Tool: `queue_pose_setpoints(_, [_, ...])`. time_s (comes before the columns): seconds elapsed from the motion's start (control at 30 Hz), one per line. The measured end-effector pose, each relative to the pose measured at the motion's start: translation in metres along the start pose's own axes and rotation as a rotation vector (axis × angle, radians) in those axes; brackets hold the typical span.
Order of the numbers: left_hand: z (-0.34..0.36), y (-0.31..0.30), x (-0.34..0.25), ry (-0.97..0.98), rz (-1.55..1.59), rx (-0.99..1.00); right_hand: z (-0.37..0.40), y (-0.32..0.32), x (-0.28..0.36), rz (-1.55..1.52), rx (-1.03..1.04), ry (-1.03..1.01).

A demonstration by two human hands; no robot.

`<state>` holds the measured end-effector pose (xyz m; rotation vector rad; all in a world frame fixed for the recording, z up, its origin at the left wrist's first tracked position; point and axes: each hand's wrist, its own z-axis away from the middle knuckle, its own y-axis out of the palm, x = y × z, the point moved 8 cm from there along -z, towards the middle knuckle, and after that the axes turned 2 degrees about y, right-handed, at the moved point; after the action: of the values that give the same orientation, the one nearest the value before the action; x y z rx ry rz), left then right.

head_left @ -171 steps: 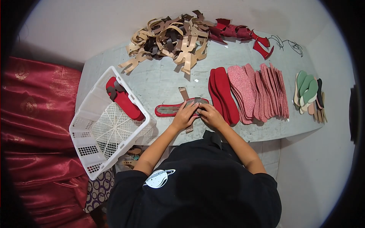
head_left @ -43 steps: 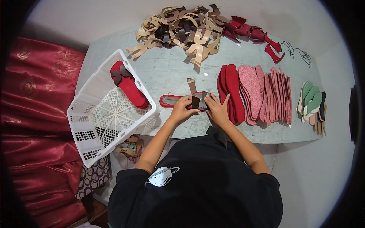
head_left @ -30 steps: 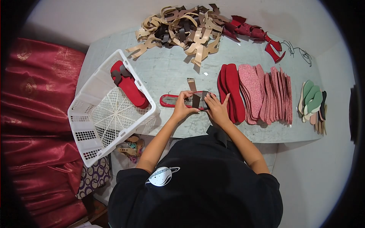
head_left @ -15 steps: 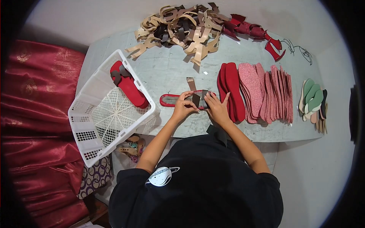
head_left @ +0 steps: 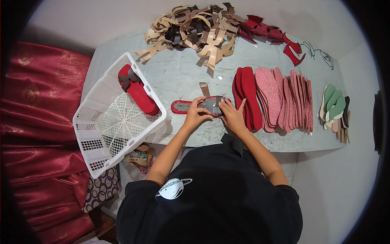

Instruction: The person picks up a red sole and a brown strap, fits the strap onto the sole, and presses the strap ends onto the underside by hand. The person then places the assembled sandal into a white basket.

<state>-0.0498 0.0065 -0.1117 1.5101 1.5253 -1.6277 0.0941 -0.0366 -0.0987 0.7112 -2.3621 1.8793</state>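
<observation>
A red-rimmed sandal sole [head_left: 181, 107] lies on the table with its grey underside up. A dark strap [head_left: 219, 100] wraps over its right part. My left hand [head_left: 196, 115] grips the sole near its middle, thumb and fingers on opposite edges. On the strap side, my right hand [head_left: 233, 117] holds the sole with its fingers bent over the strap and its thumb spread away. Just above the sole lies a loose brown strap piece [head_left: 204, 88].
A white plastic basket [head_left: 134, 144] at left holds a red sandal [head_left: 140, 95]. Red soles [head_left: 248, 99] and pink soles [head_left: 270, 99] stand right of my hands, green soles [head_left: 335, 103] farther right. Beige and brown straps [head_left: 211, 49] and red straps [head_left: 268, 32] are piled behind.
The dark brown strap flap between my hands no longer stands out; the grey surface with a small light patch shows there. Both hands stay in nearly the same place.
</observation>
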Motion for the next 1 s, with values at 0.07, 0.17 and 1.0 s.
queue_pose_setpoints(0.07, [0.000,0.000,0.000,-0.007,-0.004,0.006,-0.001,-0.001,0.001,0.002,0.000,-0.001])
queue_pose_setpoints(0.17, [-0.001,0.001,-0.001,0.004,-0.036,0.028,-0.001,-0.002,0.001,0.016,0.010,0.001])
queue_pose_setpoints(1.0, [-0.011,-0.003,-0.007,0.079,-0.196,0.064,-0.004,0.002,0.000,0.052,0.055,0.026])
